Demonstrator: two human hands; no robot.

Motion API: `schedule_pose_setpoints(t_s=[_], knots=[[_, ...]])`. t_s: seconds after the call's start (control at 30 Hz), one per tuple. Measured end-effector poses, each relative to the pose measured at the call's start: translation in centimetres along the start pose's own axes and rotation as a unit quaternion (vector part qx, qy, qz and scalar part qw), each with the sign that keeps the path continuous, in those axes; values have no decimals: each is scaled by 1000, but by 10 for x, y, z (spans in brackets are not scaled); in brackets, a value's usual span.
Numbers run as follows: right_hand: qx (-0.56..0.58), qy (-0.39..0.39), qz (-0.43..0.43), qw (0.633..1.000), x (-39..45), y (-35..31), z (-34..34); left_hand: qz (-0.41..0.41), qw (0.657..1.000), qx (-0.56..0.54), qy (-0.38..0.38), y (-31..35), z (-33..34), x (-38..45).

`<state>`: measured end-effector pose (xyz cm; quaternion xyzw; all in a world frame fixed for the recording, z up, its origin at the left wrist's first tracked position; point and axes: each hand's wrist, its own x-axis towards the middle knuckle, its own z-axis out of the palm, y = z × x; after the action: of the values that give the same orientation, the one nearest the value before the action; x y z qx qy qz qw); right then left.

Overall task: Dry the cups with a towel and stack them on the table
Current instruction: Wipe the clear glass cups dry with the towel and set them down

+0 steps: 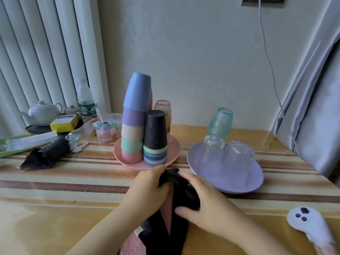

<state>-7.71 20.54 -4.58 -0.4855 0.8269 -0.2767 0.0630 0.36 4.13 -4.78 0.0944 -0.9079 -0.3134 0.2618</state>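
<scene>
Nearest the camera, a black towel (165, 234) trails from the bottom edge of the frame up to both hands, with a pink cup (168, 203) wrapped inside it; only a narrow strip of the cup's wall shows between the folds, and its long axis runs roughly away from the viewer, tilted slightly leftward. The left hand (149, 188) has its fingers curled round the far end of the towel-covered cup, gripping cloth and cup together. The right hand (206, 205) lies over the towel on the cup's right flank, fingers curved onto the cloth and pressing it against the wall; whether the thumb closes underneath cannot be told. The cup thus lies between the two hands, held just above the striped table (73, 181). Directly beyond the left hand, and nearer to it than to the right, stands a pink plate (173, 155) carrying an inverted stack of pastel cups (134, 122) topped by a blue one, and beside it a shorter inverted stack topped by a black ribbed cup (156, 129). A pink glass (162, 107) stands behind them. To the right, close to the right hand, a lilac plate (230, 183) bears two clear glasses (226, 153) upside down, a green glass (220, 122) inverted on top. Judged from this layout, wiping is under way and the stacks lie straight ahead.
</scene>
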Motion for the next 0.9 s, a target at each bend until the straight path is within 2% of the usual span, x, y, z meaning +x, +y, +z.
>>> schedule_pose_setpoints(t_s=[0.1, 0.17, 0.23, 0.3, 0.33, 0.4, 0.43, 0.47, 0.53, 0.63, 0.77, 0.9], knots=[[78, 104, -12, 991, 12, 0, -3, 50, 997, -58, 25, 3, -5, 4], [78, 149, -38, 985, 15, 0, -9, 54, 994, -100, 10, 4, -8, 7], [74, 218, -54, 972, 16, 4, -22, 51, 983, -163, -72, 7, -11, 10], [119, 258, -43, 958, 13, 10, -35, 31, 954, -235, -182, 12, -17, 14], [155, 266, -29, 951, 10, 14, -41, 6, 938, -274, -213, 15, -17, 17], [216, 279, 1, 936, 5, 22, -45, -75, 924, -321, -195, 17, -11, 31], [233, 288, 18, 929, 2, 26, -45, -115, 926, -319, -164, 18, -4, 40], [245, 298, 34, 922, -1, 30, -43, -132, 946, -270, -124, 17, 5, 51], [246, 304, 53, 919, -6, 37, -38, -119, 980, -142, -79, 17, 25, 75], [221, 283, 57, 932, -12, 44, -29, -98, 978, -139, -122, 23, 56, 106], [173, 306, 50, 935, -10, 54, -16, -141, 962, -175, -151, 36, 90, 129], [160, 307, 59, 936, -9, 61, -11, -138, 973, -135, -124, 36, 106, 134]])
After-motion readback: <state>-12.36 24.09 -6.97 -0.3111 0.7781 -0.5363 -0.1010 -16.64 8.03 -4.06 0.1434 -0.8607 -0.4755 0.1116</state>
